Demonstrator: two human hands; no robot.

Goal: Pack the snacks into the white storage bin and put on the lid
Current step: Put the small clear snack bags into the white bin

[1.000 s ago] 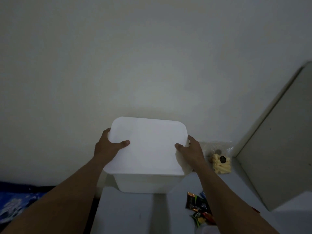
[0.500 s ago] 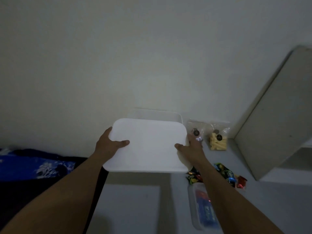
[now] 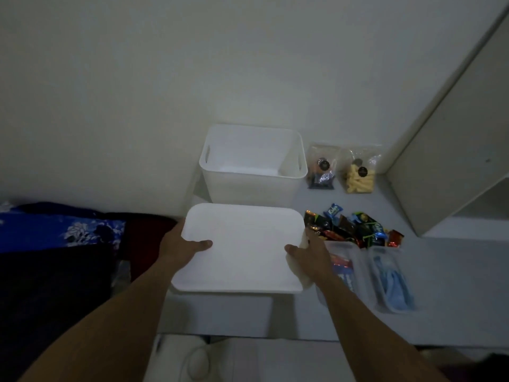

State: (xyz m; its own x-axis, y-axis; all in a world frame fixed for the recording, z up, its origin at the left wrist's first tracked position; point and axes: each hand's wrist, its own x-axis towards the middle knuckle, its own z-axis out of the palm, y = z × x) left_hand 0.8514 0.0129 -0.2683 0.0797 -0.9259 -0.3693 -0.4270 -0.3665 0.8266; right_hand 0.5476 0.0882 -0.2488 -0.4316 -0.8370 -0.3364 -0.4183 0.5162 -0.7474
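- My left hand (image 3: 179, 248) and right hand (image 3: 311, 255) each grip a short end of the flat white plastic lid with rounded corners (image 3: 242, 244). The thumbs lie on top; the fingers are hidden beneath it.
- The lid lies level with its long axis running left to right. From the shadow beneath it, I judge it is just above the pale grey worktop (image 3: 454, 285).
- The white plastic storage bin with cut-out handles (image 3: 249, 186) stands straight ahead, just past the lid's far edge and against the wall. It is open, I see no snack inside, and its long axis matches the lid's.
- All the snacks lie right of the bin and lid, so my right hand is the nearer one:
  - a clear bag of dark pieces (image 3: 321, 172) and a clear bag of yellow sticks (image 3: 359, 175), upright by the wall
  - a heap of small bright wrappers (image 3: 355, 230)
  - two clear plastic packs (image 3: 391, 279), one partly behind my right wrist
- Packing comes first, I think, so the lid wants setting down. The bare worktop beneath it looks the easiest spot.
- A blue flowered cloth (image 3: 55, 230) lies off to the left, and a tall pale panel (image 3: 454, 147) closes the right.
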